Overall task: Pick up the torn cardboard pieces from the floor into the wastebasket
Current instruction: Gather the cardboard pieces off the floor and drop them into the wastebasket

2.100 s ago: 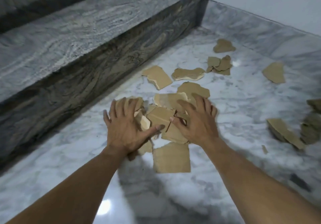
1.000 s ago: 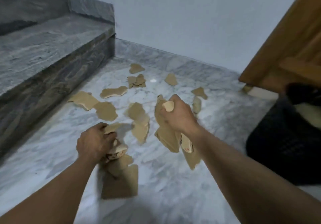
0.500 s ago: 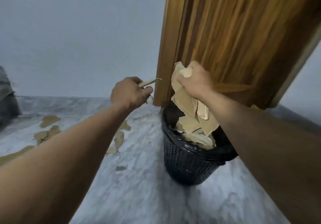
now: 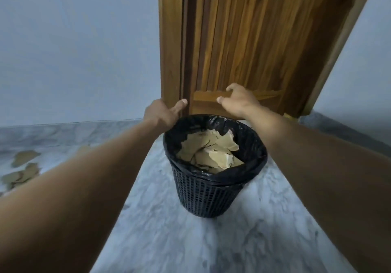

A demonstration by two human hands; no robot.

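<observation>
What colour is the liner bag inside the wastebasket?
Black: the glossy liner bag folds over the rim of the black mesh wastebasket. Only the head view shows it.

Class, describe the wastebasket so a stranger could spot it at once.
Start at the wooden door; on the marble floor before it stands the wastebasket. It is black mesh with a black liner, the only container, with torn cardboard inside.
</observation>
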